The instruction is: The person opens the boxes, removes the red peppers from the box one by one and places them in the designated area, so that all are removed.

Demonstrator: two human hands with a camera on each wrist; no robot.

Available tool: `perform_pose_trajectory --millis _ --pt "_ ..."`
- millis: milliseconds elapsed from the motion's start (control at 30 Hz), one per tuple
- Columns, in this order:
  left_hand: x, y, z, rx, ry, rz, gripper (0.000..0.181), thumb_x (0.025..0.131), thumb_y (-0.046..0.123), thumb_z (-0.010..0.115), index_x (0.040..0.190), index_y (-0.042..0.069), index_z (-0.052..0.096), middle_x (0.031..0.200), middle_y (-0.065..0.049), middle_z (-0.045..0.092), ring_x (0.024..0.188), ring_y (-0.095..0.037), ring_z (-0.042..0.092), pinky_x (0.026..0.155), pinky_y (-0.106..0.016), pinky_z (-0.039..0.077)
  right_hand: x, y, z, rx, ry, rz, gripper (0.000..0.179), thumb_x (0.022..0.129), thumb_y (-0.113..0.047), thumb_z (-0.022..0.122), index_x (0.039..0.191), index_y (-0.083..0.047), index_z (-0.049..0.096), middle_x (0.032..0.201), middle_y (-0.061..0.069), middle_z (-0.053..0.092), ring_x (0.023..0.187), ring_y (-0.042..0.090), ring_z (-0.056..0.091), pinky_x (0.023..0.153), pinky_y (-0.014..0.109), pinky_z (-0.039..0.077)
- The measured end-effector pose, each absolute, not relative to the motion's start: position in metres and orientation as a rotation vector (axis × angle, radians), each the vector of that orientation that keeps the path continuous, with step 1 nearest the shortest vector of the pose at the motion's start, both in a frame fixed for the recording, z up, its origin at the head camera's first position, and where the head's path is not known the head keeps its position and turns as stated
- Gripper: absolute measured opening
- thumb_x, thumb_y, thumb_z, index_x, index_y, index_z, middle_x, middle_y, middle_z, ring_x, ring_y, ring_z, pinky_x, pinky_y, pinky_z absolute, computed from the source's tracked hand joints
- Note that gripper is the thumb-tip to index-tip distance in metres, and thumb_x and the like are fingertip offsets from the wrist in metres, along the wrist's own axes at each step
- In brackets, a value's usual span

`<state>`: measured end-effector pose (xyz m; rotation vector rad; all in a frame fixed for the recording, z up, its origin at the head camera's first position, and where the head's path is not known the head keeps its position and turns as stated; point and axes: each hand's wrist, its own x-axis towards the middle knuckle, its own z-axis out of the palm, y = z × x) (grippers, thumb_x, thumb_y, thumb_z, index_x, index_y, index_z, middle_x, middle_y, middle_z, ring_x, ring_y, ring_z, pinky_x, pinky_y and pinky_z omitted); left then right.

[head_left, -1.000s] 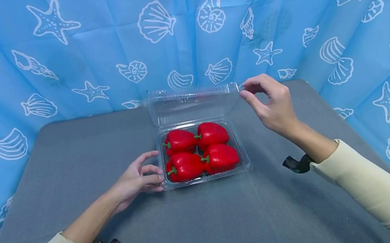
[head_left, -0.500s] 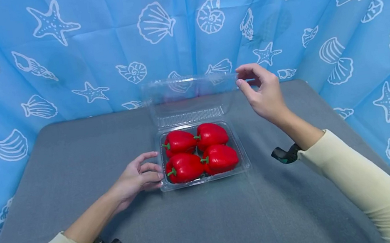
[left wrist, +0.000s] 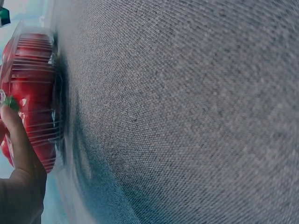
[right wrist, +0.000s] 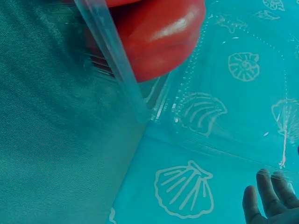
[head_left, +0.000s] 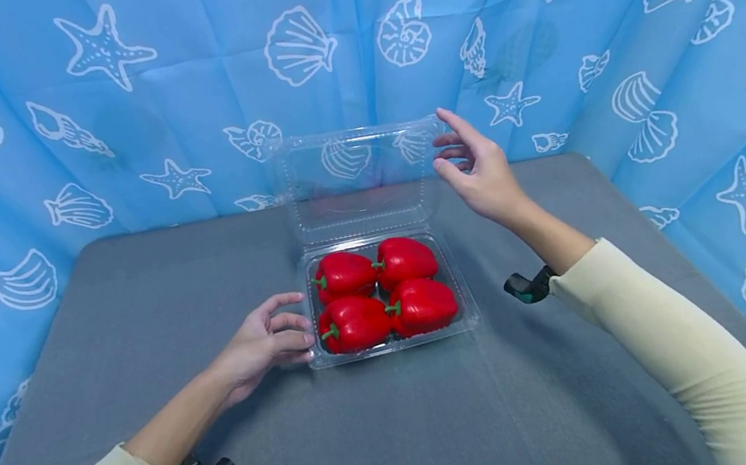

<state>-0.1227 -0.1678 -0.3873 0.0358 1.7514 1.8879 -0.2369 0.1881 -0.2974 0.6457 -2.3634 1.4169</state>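
Note:
A clear plastic clamshell box (head_left: 468,315) sits mid-table, holding several red bell peppers (head_left: 358,323) with green stems, in two rows. Its hinged lid (head_left: 360,194) stands raised at the back. My left hand (head_left: 256,350) rests its relaxed fingers against the box's left side; in the left wrist view a finger (left wrist: 21,140) reaches the rim by a green stem. At the lid's upper right corner is my right hand (head_left: 483,172), index finger extended and thumb apart. The right wrist view has its fingertips (right wrist: 266,184) at the lid's edge.
Grey cloth covers the table (head_left: 404,437). Behind it and along the sides hangs a blue curtain (head_left: 200,89) with white shells and starfish. Black wrist-worn devices (head_left: 529,287) show below both wrists.
The lid has swung up and back from a partly raised tilt to nearly upright. My right hand has moved up and left with it, and its pinch has loosened. The left hand stays put.

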Motion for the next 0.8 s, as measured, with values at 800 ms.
perform_pose_trajectory --millis 800 --pt "-0.120 -0.169 -0.387 0.022 1.736 1.842 0.067 0.091 0.005 0.067 0.146 0.008 0.029 0.103 -0.009 0.061 0.085 -0.022 0.066 0.084 -0.038 0.059 -0.241 0.190 -0.338 0.525 -2.759 1.408 0.073 0.098 -0.011 0.059 0.159 -0.013 0.020 0.147 0.026 0.044 0.123 0.041 0.056 0.100 0.054 0.048"
